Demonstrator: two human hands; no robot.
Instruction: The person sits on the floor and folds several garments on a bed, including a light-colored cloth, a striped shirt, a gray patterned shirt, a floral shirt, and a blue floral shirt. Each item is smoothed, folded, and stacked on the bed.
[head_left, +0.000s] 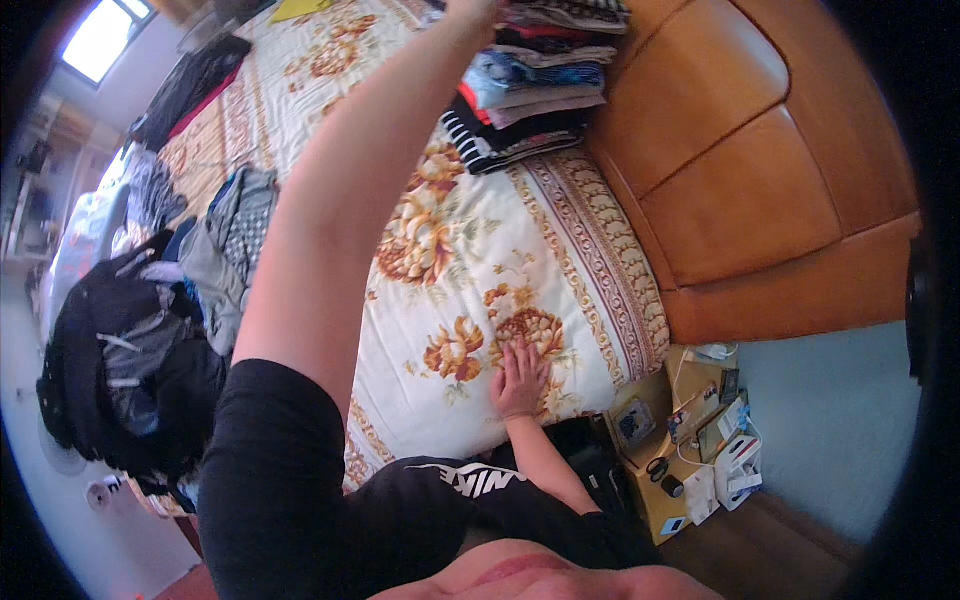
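One tall stack of folded clothes point(535, 105) sits on the bed point(462, 300) between twelve and one o'clock, just beside the brown headboard point(740, 190). The left hand point(474, 5) is at twelve, near the stack but mostly cut off by the picture's top edge, so I cannot tell whether it grips anything. The right hand point(519, 382) lies flat on the bed at five o'clock, fingers a little apart, holding nothing.

Each garment should be light, soft and floppy; the whole stack is probably weighty and apt to slide between layers, so best lifted from beneath the striped piece point(470, 148) at the bottom.

The headboard would block movement toward two o'clock. The bed's near edge drops off around five, with a wooden surface point(655, 510) at four. Flowered cover gives room toward eleven, while loose clothes point(235, 235) crowd between nine and ten.
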